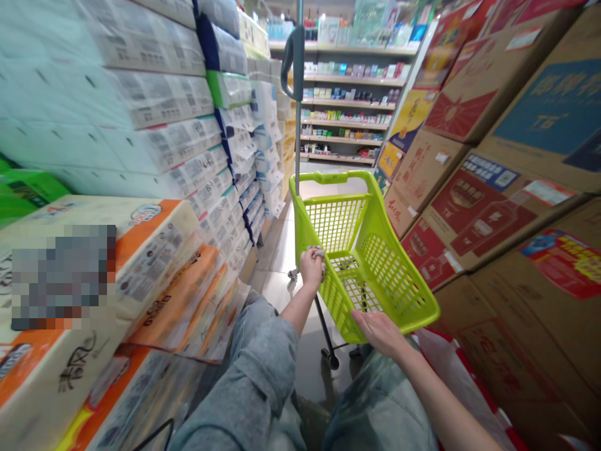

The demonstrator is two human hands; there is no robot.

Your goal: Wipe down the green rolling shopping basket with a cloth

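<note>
Towering at left, stacked wrapped packs (181,150), then a left hand (311,268) clutching a bunched pale cloth (320,252) at a green basket (389,266) mid-aisle, right hand (379,331) gripping its near rim, cardboard boxes (488,213) piled at right.

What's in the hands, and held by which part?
Left hand: apparently a pale cloth, bunched, at the left rim of the green basket. Right hand: on the basket's near rim; grip unclear.

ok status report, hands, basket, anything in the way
Left hand: gripping crumpled cloth at side of green basket. Right hand: at near rim, fingers partly hidden. Cartons close right, wrapped packs left.
</note>
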